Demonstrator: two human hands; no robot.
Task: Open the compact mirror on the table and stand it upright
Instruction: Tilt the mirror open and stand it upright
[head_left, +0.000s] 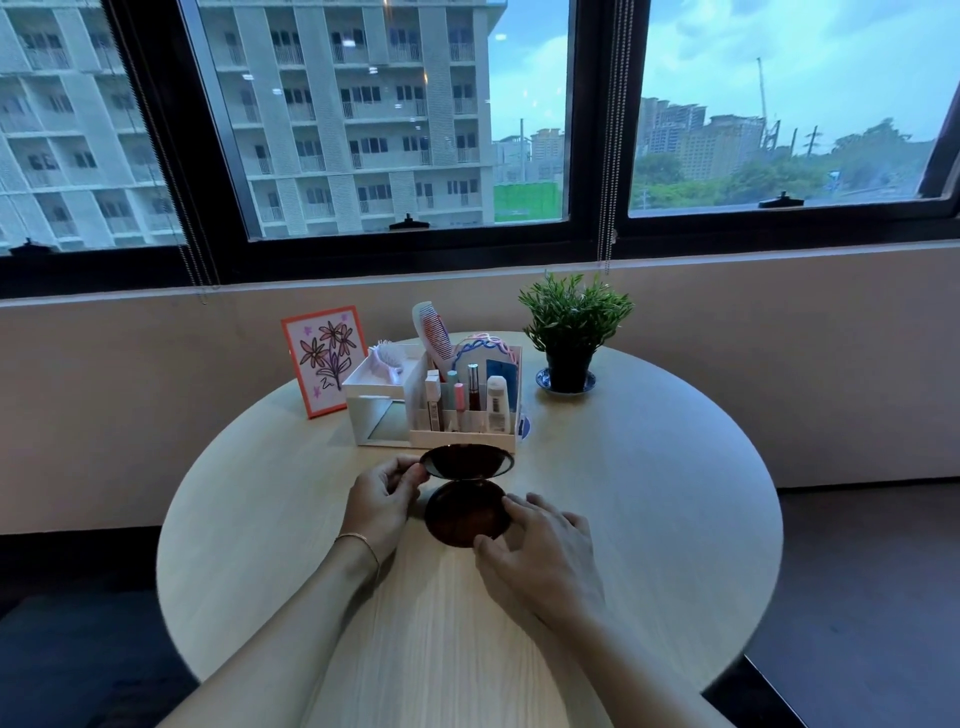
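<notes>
Compact mirror (466, 493) open; left hand (382, 499) pinches lid; no legible writing.

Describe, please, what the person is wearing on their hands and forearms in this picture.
Both forearms are bare, with no sleeves in view. The left hand has a thin gold-coloured bangle at its wrist. The right hand shows no gloves, watch or bracelet; rings cannot be made out.
</notes>
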